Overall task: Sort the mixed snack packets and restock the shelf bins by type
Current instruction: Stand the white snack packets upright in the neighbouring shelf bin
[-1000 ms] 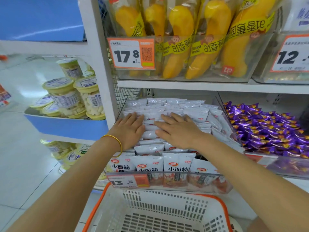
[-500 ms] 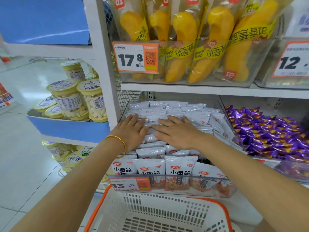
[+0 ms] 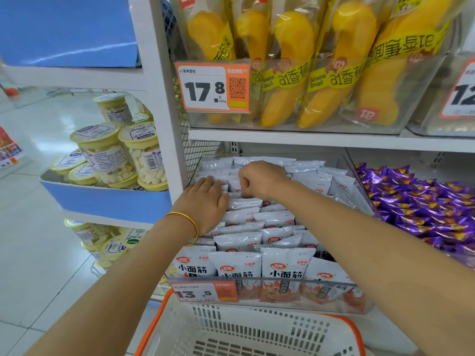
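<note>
A clear shelf bin [image 3: 334, 308] holds rows of white snack packets [image 3: 286, 268] with red logos and black lettering. My left hand [image 3: 205, 204], with a gold bangle on the wrist, lies flat with straight fingers on the packets at the bin's left side. My right hand [image 3: 262, 179] is further back in the bin. Its fingers are curled down and pinch the top of a white packet in the middle rows. A white basket with an orange rim [image 3: 231, 330] sits below the bin; the part in view shows nothing inside.
Purple-wrapped candies [image 3: 424, 201] fill the bin to the right. Yellow banana bread packs [image 3: 290, 60] stand on the shelf above, behind a 17.8 price tag [image 3: 212, 87]. Yellow-lidded jars [image 3: 102, 150] sit in a blue tray at left. White tiled floor lies beyond.
My right hand moved back into the bin and curled its fingers round a packet; before it lay flat. My left hand stays flat on the packets. The camera moved closer.
</note>
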Action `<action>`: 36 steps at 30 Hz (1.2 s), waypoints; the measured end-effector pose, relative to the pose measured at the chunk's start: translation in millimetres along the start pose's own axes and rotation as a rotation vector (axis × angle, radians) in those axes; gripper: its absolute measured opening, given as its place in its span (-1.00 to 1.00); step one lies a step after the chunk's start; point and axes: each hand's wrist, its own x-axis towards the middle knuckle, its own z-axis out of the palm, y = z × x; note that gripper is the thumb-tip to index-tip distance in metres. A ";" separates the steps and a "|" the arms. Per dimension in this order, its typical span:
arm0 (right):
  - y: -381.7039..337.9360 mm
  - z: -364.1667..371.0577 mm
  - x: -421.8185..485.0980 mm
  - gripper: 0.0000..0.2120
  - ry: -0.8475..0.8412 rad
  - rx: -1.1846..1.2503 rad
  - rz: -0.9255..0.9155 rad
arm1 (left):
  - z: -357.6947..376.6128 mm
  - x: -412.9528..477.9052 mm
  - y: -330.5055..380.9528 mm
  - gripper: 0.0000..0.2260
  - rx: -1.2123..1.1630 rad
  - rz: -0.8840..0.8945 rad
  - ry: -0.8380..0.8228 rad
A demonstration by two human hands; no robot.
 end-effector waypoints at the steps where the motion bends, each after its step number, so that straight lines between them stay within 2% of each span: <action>1: 0.7 0.4 0.0 -0.89 0.023 0.015 0.021 | 0.8 -0.2 -1.1 -0.53 0.000 0.000 0.009; 5: -2.9 9.7 -0.8 -0.89 0.102 0.060 0.063 | 3.4 0.9 -1.4 -0.52 -0.024 -0.001 0.023; 8: -4.3 12.8 -2.2 -0.95 0.069 0.015 0.033 | 5.0 3.3 0.3 -0.52 -0.025 -0.017 0.037; 11: 1.0 4.1 -3.7 -0.87 0.034 0.039 0.057 | 4.9 6.4 3.6 -0.50 -0.042 -0.005 0.091; 17: 0.3 11.8 -4.0 -0.85 0.113 0.002 0.089 | 3.7 9.5 3.7 -0.48 -0.040 -0.003 0.037; 20: -3.6 8.9 -2.0 -0.86 0.040 -0.036 0.024 | 0.3 13.8 5.7 -0.49 -0.082 -0.023 0.099; 22: -3.1 -3.3 0.8 -0.89 0.029 0.040 0.032 | -4.9 25.9 4.3 -0.48 -0.130 -0.034 0.092; 23: -1.6 -7.9 2.7 -0.85 0.071 0.071 0.041 | -6.6 32.5 3.2 -0.49 -0.127 -0.023 0.064; 25: 1.6 -7.5 6.2 -0.65 0.109 -0.005 0.054 | -5.4 41.7 1.5 -0.48 -0.079 -0.012 -0.013; 27: 2.2 2.0 7.7 -0.50 -0.033 -0.088 0.053 | -1.6 45.7 0.6 -0.47 -0.020 -0.035 -0.063; 29: 4.8 11.2 5.3 -0.48 -0.106 -0.078 0.021 | -2.0 46.9 2.5 -0.46 -0.018 -0.053 -0.082; 32: 16.2 -1.7 -21.6 -0.50 0.081 0.050 0.018 | -13.3 36.1 0.5 -0.47 -0.172 -0.062 0.010; 34: 26.2 -11.3 -55.3 -0.52 0.176 0.119 0.010 | -19.3 13.2 2.1 -0.51 -0.305 0.011 0.039; 36: 27.8 -10.3 -95.3 -0.51 0.106 0.139 -0.017 | -13.0 -20.2 11.1 -0.51 -0.316 0.118 -0.041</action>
